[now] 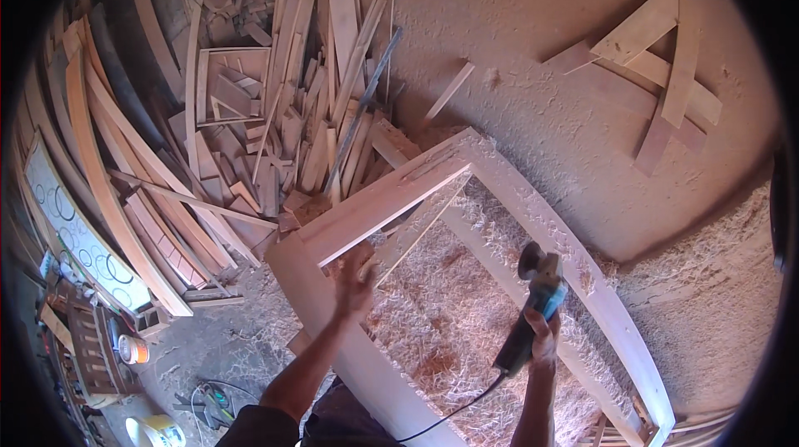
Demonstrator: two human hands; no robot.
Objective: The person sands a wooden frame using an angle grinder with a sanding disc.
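My right hand (545,337) is wrapped round the body of an angle grinder (541,301), a teal and black tool with a round disc at its head. The grinder is held over the inside of a large wooden frame (574,260), its disc apart from the far rail. A cord runs from its rear end down past my body. Over the near left corner of the frame reaches my left hand (355,276), its fingers loosely bent and apart, with nothing visible in them. Whether its fingertips touch the wood is hard to make out.
Wood shavings (441,314) lie thick inside and under the frame. Offcuts (316,131) and long curved boards (87,131) are heaped at the left. Flat wooden pieces (666,64) lie crossed at the far right. Buckets (154,430) stand at the lower left.
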